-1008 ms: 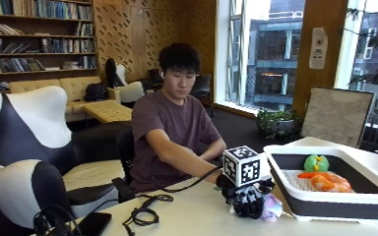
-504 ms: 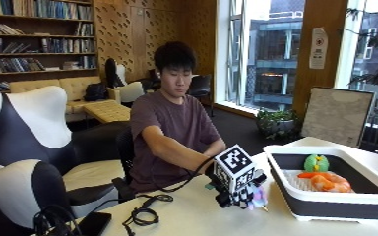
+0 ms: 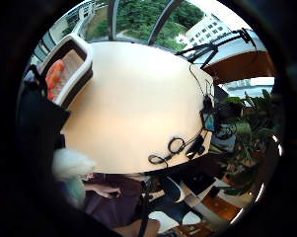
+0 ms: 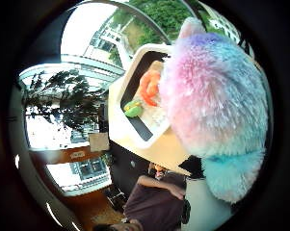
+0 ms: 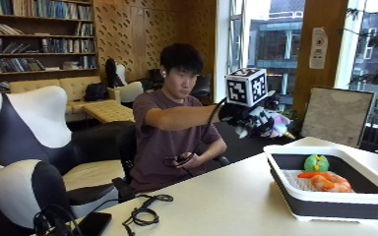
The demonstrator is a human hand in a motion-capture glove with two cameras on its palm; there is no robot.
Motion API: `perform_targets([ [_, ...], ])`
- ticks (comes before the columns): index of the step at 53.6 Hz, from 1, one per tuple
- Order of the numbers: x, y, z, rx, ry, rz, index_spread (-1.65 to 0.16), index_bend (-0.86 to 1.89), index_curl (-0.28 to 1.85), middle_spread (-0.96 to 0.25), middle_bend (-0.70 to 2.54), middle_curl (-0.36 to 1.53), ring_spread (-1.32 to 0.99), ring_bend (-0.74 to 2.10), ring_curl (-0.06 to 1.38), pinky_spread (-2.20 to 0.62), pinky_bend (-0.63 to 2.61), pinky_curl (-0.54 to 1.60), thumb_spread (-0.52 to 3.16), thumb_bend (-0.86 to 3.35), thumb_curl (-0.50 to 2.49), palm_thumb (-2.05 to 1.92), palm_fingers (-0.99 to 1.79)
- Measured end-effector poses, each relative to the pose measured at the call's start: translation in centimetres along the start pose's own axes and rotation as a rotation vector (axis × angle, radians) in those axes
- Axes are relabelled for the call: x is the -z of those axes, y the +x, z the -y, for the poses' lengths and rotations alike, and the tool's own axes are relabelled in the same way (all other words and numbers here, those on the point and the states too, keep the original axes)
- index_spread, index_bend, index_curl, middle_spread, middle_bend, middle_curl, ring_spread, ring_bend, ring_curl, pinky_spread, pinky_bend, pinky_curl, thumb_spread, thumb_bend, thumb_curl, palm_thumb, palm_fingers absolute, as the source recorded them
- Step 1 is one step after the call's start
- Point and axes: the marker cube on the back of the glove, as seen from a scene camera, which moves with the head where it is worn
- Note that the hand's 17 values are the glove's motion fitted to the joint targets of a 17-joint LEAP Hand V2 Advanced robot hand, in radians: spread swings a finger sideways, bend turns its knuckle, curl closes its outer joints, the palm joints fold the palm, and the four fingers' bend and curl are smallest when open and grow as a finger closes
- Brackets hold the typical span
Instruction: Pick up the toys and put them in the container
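Container with orange toy and green toy inside.

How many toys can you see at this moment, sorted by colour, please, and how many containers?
Pastel pink-and-blue fluffy toy, held above the table in the gloved right hand: 1
Orange toy in the container: 1
Green toy in the container: 1
Container, white rim, dark walls: 1
Total: 3 toys, 1 container

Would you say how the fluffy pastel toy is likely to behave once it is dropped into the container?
The fluffy pastel toy, held aloft by the gloved right hand, looks soft and light. It would probably land quietly in the container and settle against the orange toy, not roll.
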Motion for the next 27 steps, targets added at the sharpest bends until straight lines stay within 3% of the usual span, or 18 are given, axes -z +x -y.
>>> perform_targets([
  [10, 1.7, -8.1, 2.1, 0.108, 0.197, 0.057, -0.26, 1.12, 0.75, -0.22, 1.28, 0.96, -0.38, 1.41, 0.77, -0.41, 1.1, 0.61, 0.56, 0.1, 0.97, 0.64, 0.92],
  [20, -1.3, -14.6, 4.4, 0.154, 0.35, 0.086, -0.25, 1.09, 0.84, -0.21, 1.28, 0.97, -0.38, 1.43, 0.77, -0.4, 1.12, 0.62, 0.53, 0.09, 1.03, 0.65, 0.9],
  [23, -3.7, -15.4, 5.5, 0.113, 0.299, 0.068, -0.26, 1.07, 0.86, -0.21, 1.27, 0.96, -0.37, 1.43, 0.78, -0.4, 1.14, 0.62, 0.53, 0.09, 1.05, 0.66, 0.88],
  [27, -7.4, -16.4, 6.3, 0.095, 0.093, 0.021, -0.26, 0.9, 0.87, -0.21, 1.2, 0.95, -0.37, 1.45, 0.77, -0.4, 1.26, 0.65, 0.57, 0.05, 1.04, 0.61, 0.73],
])
